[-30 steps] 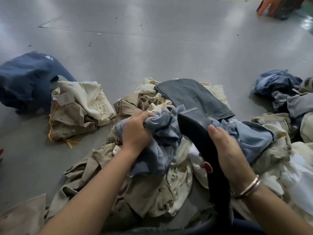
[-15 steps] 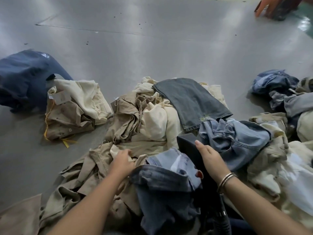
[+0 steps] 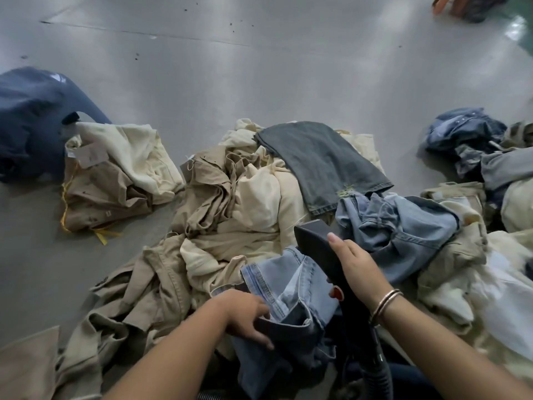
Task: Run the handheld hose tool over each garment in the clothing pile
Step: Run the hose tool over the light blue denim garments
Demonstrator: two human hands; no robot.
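Hose tool: one black handheld hose tool [image 3: 317, 249] with a flat wedge-shaped head is pointing up and away over the clothing pile, a red button showing on its side and one ribbed black hose [image 3: 375, 368] trailing down from its lower end.
Right hand [image 3: 356, 267]: it is gripping the tool's neck, fingers [image 3: 336, 241] curled round it, the thumb lying along the top; two thin metal bangles [image 3: 385, 303] are sitting on the wrist.
Left hand [image 3: 245, 316]: its fingers are curling over the dark waistband of one light-blue pair of denim jeans [image 3: 288, 287], which is lying just left of the tool, at the near edge of the pile.
Clothing pile [image 3: 230, 215]: crumpled beige and cream garments are lying on the grey floor [image 3: 259, 76]; one dark-grey denim piece [image 3: 320, 163] is lying flat on top, and one bunched blue denim garment [image 3: 403, 223] is sitting just right of the tool head.
Left heap: one folded tan-and-cream bundle [image 3: 115, 174] with a paper tag is lying apart, touching one navy garment [image 3: 31, 119].
Right heap: several blue denim pieces [image 3: 467, 140] are lying well apart; the exact count cannot be told.
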